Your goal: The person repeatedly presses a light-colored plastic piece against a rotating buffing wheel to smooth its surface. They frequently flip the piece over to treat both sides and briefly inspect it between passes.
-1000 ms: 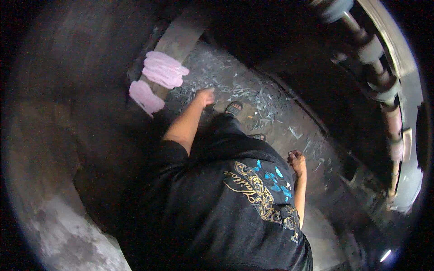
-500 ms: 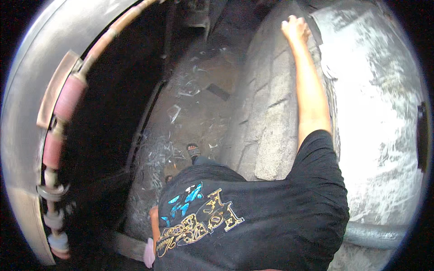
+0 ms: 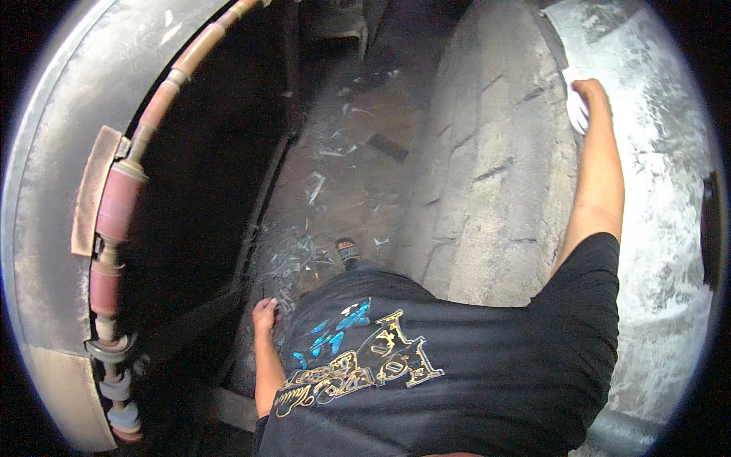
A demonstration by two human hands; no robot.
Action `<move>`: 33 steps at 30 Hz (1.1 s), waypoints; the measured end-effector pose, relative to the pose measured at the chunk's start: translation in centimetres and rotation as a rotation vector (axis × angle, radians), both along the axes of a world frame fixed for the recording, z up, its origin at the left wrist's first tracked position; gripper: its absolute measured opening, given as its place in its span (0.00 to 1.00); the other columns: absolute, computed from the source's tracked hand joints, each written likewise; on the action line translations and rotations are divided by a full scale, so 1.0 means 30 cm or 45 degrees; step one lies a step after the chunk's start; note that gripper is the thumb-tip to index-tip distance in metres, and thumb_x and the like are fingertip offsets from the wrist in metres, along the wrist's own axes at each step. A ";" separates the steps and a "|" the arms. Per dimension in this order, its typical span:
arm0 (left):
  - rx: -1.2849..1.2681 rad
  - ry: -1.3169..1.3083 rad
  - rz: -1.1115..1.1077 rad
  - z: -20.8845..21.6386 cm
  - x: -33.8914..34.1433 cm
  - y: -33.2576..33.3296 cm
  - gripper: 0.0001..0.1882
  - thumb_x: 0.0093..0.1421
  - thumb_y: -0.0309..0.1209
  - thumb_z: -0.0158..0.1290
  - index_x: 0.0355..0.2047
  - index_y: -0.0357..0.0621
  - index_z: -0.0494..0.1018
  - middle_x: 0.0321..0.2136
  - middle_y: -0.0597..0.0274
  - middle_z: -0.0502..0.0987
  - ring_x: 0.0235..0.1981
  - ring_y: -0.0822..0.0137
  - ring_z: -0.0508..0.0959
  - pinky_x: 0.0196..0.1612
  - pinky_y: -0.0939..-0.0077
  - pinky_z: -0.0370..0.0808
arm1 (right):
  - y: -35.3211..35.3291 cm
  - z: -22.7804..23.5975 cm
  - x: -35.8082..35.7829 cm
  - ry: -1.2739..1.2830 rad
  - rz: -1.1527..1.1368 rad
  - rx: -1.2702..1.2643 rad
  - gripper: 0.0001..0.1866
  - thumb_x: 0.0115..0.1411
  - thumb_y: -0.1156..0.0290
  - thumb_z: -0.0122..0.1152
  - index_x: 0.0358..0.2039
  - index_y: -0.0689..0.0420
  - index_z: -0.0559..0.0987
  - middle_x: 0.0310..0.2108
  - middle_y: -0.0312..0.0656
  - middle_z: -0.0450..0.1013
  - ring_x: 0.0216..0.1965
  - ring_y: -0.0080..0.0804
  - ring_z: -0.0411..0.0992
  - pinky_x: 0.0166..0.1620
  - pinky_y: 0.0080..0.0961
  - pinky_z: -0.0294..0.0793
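Observation:
My right hand [image 3: 594, 94] reaches to the border between a big grey tyre-like form [image 3: 495, 167] and a white, powder-streaked surface [image 3: 651, 183]. Its fingers bend down over a small white piece [image 3: 578, 113], which could be cloth or a pad; the grip is partly hidden. Low at my left side hangs my left hand [image 3: 265, 311], fingers curled in, with nothing visible in it. Broad blocks and grooves mark the grey form's face.
Along the left runs a curved metal frame [image 3: 42, 228] carrying pink and brown rollers [image 3: 120, 202] on a shaft. Torn scraps [image 3: 314, 185] and a dark flat piece [image 3: 388, 147] litter the floor. My sandalled foot [image 3: 347, 250] stands there. A chair-like object [image 3: 335, 27] is beyond.
My right hand has moved right and nearer, from above the grey form to the white piece. My left hand has come up into clearer sight. The whole view has shifted slightly.

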State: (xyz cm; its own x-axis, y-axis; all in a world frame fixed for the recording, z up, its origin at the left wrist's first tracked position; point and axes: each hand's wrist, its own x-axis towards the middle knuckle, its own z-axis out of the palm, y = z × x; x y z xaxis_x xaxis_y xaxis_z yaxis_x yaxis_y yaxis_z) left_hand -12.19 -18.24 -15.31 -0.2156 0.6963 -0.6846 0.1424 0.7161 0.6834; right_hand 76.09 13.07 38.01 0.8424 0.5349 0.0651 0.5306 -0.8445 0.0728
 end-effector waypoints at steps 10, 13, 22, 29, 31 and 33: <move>0.619 -0.755 -0.393 0.751 0.584 0.567 0.32 0.64 0.46 0.58 0.60 0.37 0.68 0.50 0.53 0.77 0.50 0.62 0.78 0.51 0.63 0.79 | 0.020 -0.472 -1.148 2.255 1.278 0.837 0.30 0.51 0.71 0.64 0.55 0.67 0.71 0.49 0.55 0.76 0.53 0.44 0.75 0.59 0.39 0.73; 0.398 -1.458 -0.067 0.894 0.667 0.598 0.29 0.63 0.39 0.60 0.60 0.36 0.67 0.47 0.57 0.79 0.47 0.62 0.80 0.49 0.59 0.80 | -0.127 -0.737 -1.598 2.793 0.936 0.731 0.33 0.51 0.75 0.65 0.59 0.66 0.68 0.49 0.54 0.75 0.53 0.45 0.74 0.60 0.41 0.72; 0.725 -1.118 0.555 0.746 0.344 0.431 0.27 0.61 0.30 0.59 0.58 0.35 0.65 0.48 0.51 0.77 0.48 0.60 0.80 0.45 0.64 0.83 | -0.019 -0.652 -1.836 2.214 1.424 0.335 0.13 0.61 0.68 0.65 0.44 0.59 0.80 0.34 0.37 0.80 0.31 0.23 0.77 0.29 0.19 0.74; 1.158 -1.720 1.132 0.658 0.062 0.581 0.20 0.67 0.26 0.49 0.57 0.31 0.65 0.53 0.47 0.75 0.55 0.54 0.75 0.60 0.57 0.73 | -0.085 -0.573 -2.224 1.725 2.242 0.127 0.16 0.64 0.61 0.61 0.44 0.62 0.80 0.31 0.42 0.79 0.29 0.24 0.78 0.32 0.23 0.75; 1.106 -1.699 1.188 0.663 -0.002 0.643 0.18 0.68 0.26 0.48 0.55 0.30 0.66 0.52 0.47 0.75 0.55 0.53 0.75 0.59 0.57 0.73 | -0.083 -0.552 -2.321 1.370 2.349 0.310 0.16 0.64 0.60 0.61 0.42 0.61 0.80 0.32 0.45 0.80 0.30 0.31 0.79 0.35 0.29 0.76; 1.010 -1.826 1.301 0.680 -0.067 0.696 0.14 0.68 0.27 0.46 0.51 0.32 0.69 0.50 0.48 0.76 0.53 0.52 0.75 0.57 0.55 0.75 | -0.086 -0.526 -2.386 1.152 2.475 0.539 0.16 0.63 0.60 0.61 0.43 0.61 0.80 0.33 0.49 0.80 0.33 0.39 0.80 0.38 0.32 0.77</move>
